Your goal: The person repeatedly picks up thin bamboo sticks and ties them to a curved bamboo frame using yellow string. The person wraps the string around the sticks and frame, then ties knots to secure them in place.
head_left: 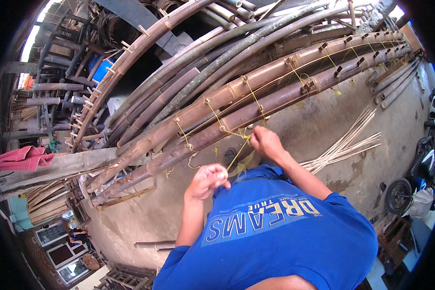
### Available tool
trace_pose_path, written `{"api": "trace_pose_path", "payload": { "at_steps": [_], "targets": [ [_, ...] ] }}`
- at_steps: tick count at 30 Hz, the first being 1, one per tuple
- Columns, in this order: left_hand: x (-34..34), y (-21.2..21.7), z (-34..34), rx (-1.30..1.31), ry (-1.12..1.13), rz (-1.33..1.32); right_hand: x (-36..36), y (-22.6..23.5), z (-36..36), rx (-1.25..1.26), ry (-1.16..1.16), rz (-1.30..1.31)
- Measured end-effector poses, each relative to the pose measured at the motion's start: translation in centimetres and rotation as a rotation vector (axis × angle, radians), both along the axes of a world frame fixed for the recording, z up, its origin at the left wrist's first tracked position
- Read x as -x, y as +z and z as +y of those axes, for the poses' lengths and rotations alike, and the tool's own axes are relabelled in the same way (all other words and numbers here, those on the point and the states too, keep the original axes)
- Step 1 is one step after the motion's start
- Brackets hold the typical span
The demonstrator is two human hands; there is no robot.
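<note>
Two long brown bamboo poles point(275, 99) lie side by side, laced together with yellow string point(215, 116) that zigzags between small pegs. My left hand point(208, 180) is a closed fist holding the string's free end, which runs taut up to the lower pole. At that pole's edge my right hand point(266, 142) pinches the string where it meets a knot. My blue shirt point(275, 237) fills the lower middle of the view.
More bamboo poles point(212, 58) are stacked behind the pair. Thin pale bamboo strips point(348, 142) lie on the concrete floor point(333, 116) to the right. A red cloth point(21, 158) lies on a beam at left. A short pipe point(154, 245) lies on the floor below.
</note>
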State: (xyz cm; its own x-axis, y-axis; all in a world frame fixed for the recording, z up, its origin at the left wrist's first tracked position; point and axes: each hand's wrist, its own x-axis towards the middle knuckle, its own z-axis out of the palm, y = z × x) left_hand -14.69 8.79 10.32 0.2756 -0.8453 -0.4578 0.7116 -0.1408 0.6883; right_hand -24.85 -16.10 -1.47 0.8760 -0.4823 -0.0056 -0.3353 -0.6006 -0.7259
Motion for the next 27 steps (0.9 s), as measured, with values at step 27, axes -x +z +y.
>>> {"api": "trace_pose_path", "payload": {
  "at_steps": [27],
  "targets": [
    [-0.6,-4.7,-2.3,-0.240,0.196,-0.180,-0.6,10.3,2.7,-0.777,0.948,0.059]
  ]
}}
